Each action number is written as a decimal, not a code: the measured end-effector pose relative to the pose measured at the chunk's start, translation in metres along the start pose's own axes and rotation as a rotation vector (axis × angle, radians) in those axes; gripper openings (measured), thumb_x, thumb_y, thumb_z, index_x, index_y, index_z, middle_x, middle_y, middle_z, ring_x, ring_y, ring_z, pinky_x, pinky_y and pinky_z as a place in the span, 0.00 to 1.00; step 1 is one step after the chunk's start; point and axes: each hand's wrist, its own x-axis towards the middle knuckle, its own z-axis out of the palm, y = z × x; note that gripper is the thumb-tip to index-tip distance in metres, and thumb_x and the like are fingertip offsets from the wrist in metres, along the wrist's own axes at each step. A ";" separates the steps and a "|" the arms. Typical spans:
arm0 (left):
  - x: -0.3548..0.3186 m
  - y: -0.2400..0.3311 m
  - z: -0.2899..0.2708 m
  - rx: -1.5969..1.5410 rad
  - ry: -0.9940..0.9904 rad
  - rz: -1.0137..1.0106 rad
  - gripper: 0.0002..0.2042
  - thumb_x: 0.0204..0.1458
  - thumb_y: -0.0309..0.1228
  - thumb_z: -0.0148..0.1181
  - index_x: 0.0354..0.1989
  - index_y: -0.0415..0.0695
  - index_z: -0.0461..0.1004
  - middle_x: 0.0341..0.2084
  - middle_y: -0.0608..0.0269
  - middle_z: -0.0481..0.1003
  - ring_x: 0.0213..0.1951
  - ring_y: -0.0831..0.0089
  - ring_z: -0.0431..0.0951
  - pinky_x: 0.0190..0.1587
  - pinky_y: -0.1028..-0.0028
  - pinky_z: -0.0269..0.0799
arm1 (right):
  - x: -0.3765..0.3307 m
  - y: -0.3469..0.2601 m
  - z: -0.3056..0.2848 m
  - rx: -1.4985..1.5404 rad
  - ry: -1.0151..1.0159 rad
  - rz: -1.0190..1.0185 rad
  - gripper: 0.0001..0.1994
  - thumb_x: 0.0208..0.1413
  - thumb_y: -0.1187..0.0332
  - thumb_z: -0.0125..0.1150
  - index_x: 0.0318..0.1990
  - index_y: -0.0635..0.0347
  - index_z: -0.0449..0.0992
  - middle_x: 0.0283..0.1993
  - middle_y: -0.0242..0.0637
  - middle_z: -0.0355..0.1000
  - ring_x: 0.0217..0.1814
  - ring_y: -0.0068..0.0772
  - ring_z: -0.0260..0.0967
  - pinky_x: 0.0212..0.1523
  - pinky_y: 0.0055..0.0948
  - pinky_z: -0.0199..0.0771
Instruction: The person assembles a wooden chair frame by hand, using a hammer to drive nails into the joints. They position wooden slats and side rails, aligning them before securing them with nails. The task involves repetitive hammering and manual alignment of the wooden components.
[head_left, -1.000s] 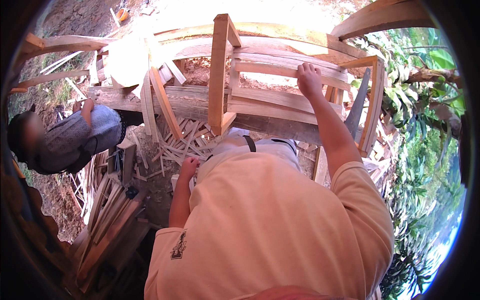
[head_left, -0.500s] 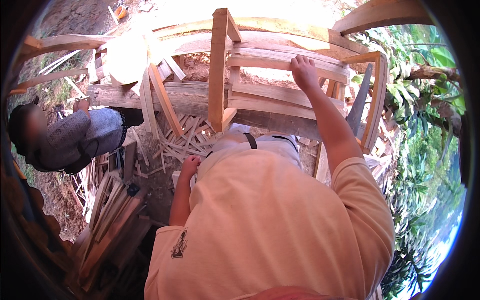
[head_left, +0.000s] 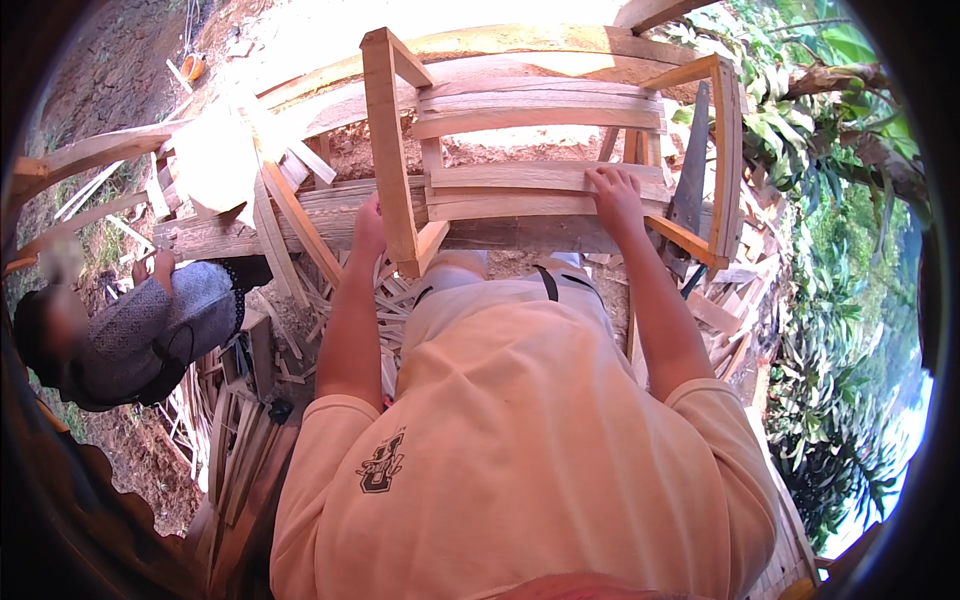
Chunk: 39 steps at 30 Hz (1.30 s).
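A wooden frame (head_left: 388, 150) with upright rectangular ends rests on the rough bench in front of me, with pale slats running between its ends. My left hand (head_left: 369, 227) is at the outer side of its left post, fingers closed against the wood and partly hidden. Over the nearer pair of slats (head_left: 520, 176) lies my right hand (head_left: 615, 200), its fingers curled on the slat near the right end. The farther slats (head_left: 540, 118) have no hand on them. A handsaw (head_left: 690, 165) stands tilted by the frame's right end, its blade upward.
A thick plank (head_left: 200, 238) forms the bench's near edge. Offcuts and thin strips (head_left: 400, 300) litter the ground below. At left, a person (head_left: 150, 320) in a grey top bends near the bench. Stacked boards (head_left: 235, 460) lie lower left; leafy plants (head_left: 830, 300) border the right.
My left hand has risen from beside my body to the frame's left post. My right hand has moved from the farther slats to the nearer ones. The view has shifted slightly.
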 end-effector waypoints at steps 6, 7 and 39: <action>0.057 0.030 0.045 0.285 -0.115 0.180 0.24 0.57 0.24 0.62 0.64 0.39 0.71 0.51 0.54 0.76 0.49 0.65 0.79 0.53 0.67 0.77 | 0.048 0.018 0.001 -0.005 0.087 -0.061 0.19 0.53 0.74 0.65 0.54 0.50 0.80 0.53 0.35 0.75 0.59 0.41 0.71 0.62 0.43 0.69; 0.060 0.031 0.045 0.314 -0.136 0.203 0.25 0.57 0.23 0.61 0.65 0.39 0.71 0.52 0.53 0.76 0.50 0.64 0.79 0.55 0.67 0.76 | 0.055 0.017 0.003 0.011 0.099 -0.065 0.21 0.51 0.75 0.67 0.54 0.50 0.80 0.53 0.35 0.75 0.58 0.42 0.72 0.61 0.41 0.71; 0.060 0.044 0.053 0.540 -0.094 0.394 0.28 0.51 0.22 0.66 0.64 0.38 0.68 0.51 0.49 0.72 0.44 0.61 0.79 0.51 0.66 0.77 | 0.075 0.012 0.029 0.320 0.209 0.050 0.15 0.47 0.78 0.66 0.42 0.50 0.88 0.44 0.38 0.77 0.51 0.46 0.72 0.54 0.42 0.74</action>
